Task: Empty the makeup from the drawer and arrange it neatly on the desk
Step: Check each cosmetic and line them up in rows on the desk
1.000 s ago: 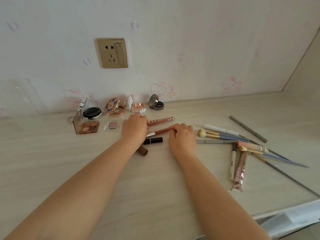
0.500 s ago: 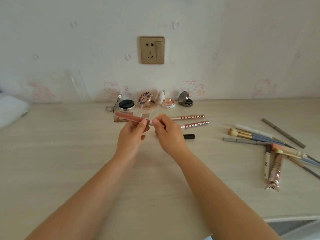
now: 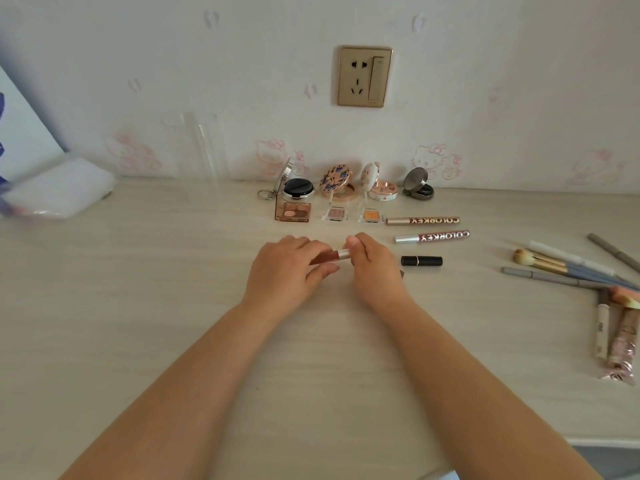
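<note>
Both hands hold one reddish-brown lip gloss tube (image 3: 330, 256) just above the desk (image 3: 138, 306). My left hand (image 3: 287, 271) grips its coloured end, and my right hand (image 3: 372, 268) pinches its silver cap end. Behind them, open compacts (image 3: 337, 187) stand in a row along the wall, with small eyeshadow pans (image 3: 292, 212) in front. Two "COLORKEY" tubes (image 3: 424, 221) lie side by side to the right, and a black lipstick (image 3: 421, 260) lies below them.
A loose heap of brushes and pencils (image 3: 568, 268) and two more tubes (image 3: 620, 344) lies at the right. A white folded plastic bag (image 3: 59, 195) sits at the far left. A clear acrylic holder (image 3: 204, 150) stands by the wall under a gold socket (image 3: 364, 76).
The hands have lowered the tube from in front of the compacts to near the desk. A second ago they rested among the tubes, and the view has shifted left since then.
</note>
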